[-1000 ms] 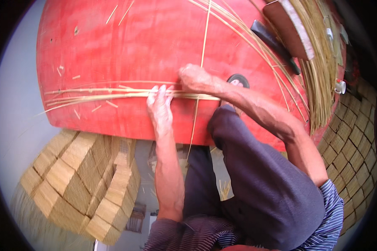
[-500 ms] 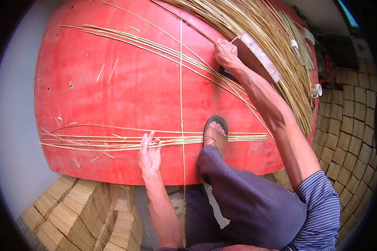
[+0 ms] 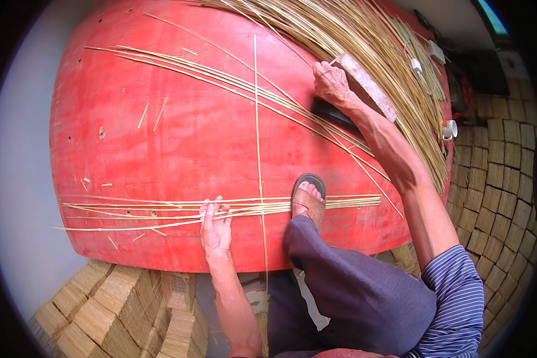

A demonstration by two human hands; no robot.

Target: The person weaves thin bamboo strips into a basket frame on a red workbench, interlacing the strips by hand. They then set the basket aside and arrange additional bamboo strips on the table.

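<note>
My left hand [image 3: 216, 234], palm turned up, has its fingers curled loosely around a small bunch of thin straw-coloured reed stalks [image 3: 131, 206]. My foot in a brown sandal [image 3: 309, 196] presses on the same bunch, right of that hand. Farther back, my right hand [image 3: 332, 82] is closed on a single thin stalk [image 3: 280, 37] that runs up and left from it. Right beside that hand is a stone-like block [image 3: 370, 83], tilted beside the big pile of long stalks [image 3: 364, 51].
More loose stalks [image 3: 203, 74] slant across the red board [image 3: 173, 137], crossed by one upright stalk [image 3: 257, 125]. A white mug [image 3: 449, 129] and a white power strip [image 3: 436, 52] sit by the right edge. Stacked straw-coloured bundles [image 3: 101, 304] stand at lower left and right [image 3: 495, 203].
My right hand has moved slightly right and away from me with its stalk. The left ends of the bunch in my left hand have shifted and fanned apart.
</note>
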